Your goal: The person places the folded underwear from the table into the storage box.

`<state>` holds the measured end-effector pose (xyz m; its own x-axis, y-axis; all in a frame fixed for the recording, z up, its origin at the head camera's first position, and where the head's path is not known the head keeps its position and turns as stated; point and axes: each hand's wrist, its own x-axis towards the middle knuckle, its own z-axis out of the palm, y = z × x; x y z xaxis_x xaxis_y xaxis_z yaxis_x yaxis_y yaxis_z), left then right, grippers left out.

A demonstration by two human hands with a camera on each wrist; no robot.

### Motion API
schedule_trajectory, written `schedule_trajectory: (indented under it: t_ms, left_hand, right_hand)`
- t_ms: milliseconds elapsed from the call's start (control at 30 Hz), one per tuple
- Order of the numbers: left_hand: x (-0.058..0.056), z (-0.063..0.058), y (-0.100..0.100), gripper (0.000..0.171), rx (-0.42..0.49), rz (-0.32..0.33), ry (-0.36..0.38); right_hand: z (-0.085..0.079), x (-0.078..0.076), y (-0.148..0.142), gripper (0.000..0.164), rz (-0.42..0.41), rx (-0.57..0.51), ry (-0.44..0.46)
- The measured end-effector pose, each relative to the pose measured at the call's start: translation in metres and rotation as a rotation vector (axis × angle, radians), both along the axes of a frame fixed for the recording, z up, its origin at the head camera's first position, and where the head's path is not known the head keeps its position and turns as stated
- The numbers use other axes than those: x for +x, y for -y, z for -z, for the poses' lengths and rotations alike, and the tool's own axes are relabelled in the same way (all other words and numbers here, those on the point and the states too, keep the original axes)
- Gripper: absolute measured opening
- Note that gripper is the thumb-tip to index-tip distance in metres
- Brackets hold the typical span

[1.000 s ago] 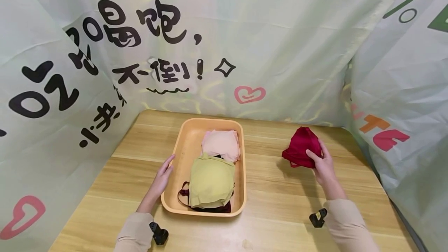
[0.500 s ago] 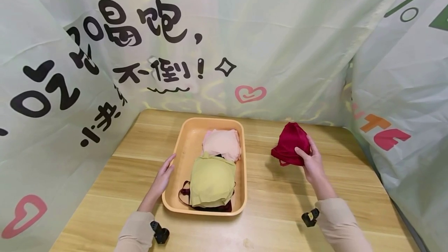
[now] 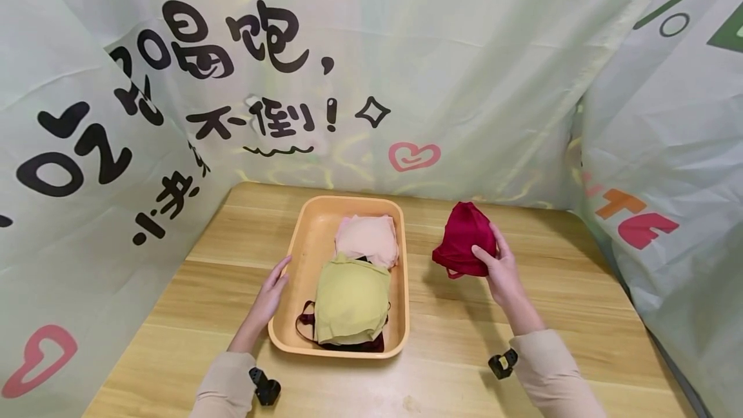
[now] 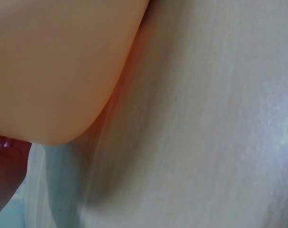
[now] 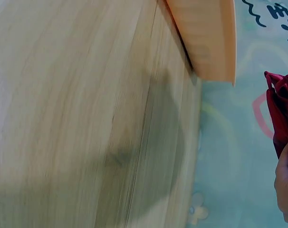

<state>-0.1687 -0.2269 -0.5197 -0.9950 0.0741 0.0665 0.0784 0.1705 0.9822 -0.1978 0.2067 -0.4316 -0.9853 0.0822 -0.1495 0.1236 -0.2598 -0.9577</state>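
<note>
My right hand (image 3: 504,276) grips a folded dark red bra (image 3: 464,240) by its right side, thumb on the near face, holding it over the table right of the tray. In the right wrist view, the red bra (image 5: 281,111) shows its folded edge and straps above the hand (image 5: 286,192). My left hand (image 3: 269,294) touches the left wall of the peach plastic tray (image 3: 302,237) with fairly straight fingers. A yellow-green bra (image 3: 353,298) lies in the tray on top of a dark maroon one (image 3: 368,346). Behind them sits a folded pink bra (image 3: 367,237).
The wooden table (image 3: 441,366) extends on both sides of the tray. Printed cloth curtains (image 3: 493,82) enclose its back and sides. A small black device (image 3: 265,387) is by the left sleeve, and another black device (image 3: 502,364) is by the right sleeve.
My right hand has carried the red bra leftward, closer to the tray. The left hand and the tray have stayed put.
</note>
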Motion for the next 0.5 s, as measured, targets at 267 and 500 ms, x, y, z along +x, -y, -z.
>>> schedule_trajectory:
  t_ms: [267,500]
  left_hand:
    - [0.0,0.004,0.001,0.043,-0.008,-0.008,-0.021]
    - [-0.001,0.004,0.002,0.043,-0.002,-0.003,-0.009]
  right_hand:
    - [0.001,0.0,0.013,0.073,-0.02,-0.011,-0.018]
    - [-0.001,-0.002,0.029,0.072,-0.042,-0.049,-0.036]
